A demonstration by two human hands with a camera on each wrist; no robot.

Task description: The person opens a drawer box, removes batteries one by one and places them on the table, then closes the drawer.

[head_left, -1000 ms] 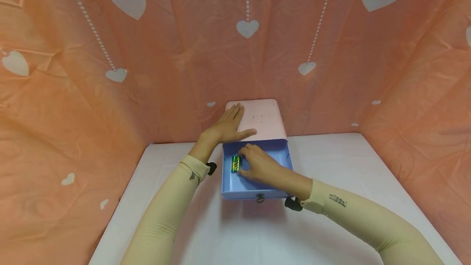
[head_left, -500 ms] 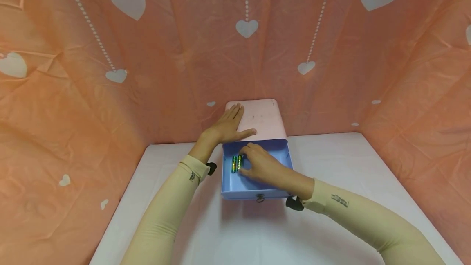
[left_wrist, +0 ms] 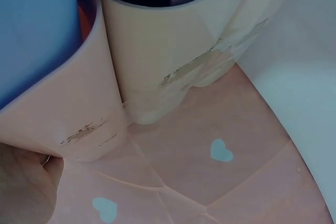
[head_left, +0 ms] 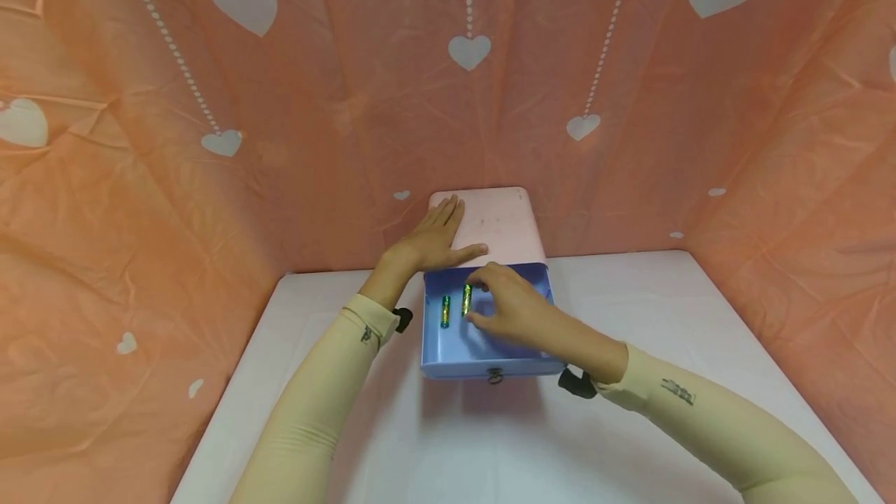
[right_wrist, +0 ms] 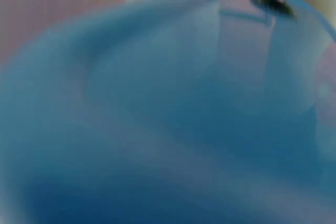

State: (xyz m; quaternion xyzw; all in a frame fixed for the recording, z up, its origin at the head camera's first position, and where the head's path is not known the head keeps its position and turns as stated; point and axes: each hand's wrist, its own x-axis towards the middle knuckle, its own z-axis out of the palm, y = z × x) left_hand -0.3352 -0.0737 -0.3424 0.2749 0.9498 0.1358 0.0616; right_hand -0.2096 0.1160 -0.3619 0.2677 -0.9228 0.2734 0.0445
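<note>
My left hand [head_left: 432,243] rests on the left side of the pink box top [head_left: 500,224], fingers straight and thumb spread. From under that top a blue drawer [head_left: 448,350] is pulled out. Over it, my right hand [head_left: 514,306] pinches a green and gold battery [head_left: 467,299] between thumb and fingers. A second such battery [head_left: 445,312] lies in the drawer to the left. In the left wrist view, the scuffed pink casing [left_wrist: 163,45] shows beside part of my hand [left_wrist: 26,187]. Blurred blue drawer wall [right_wrist: 184,82] fills the right wrist view, where neither battery is visible.
A metal ring pull [head_left: 495,376] hangs on the drawer front. The box stands at the back of a white table [head_left: 602,442], close to an orange cloth backdrop [head_left: 350,138] with white hearts. Similar cloth walls rise at both sides.
The two batteries lay side by side; my right hand has drawn one away to the right and pinches it. The other stays in place. My left hand has not moved.
</note>
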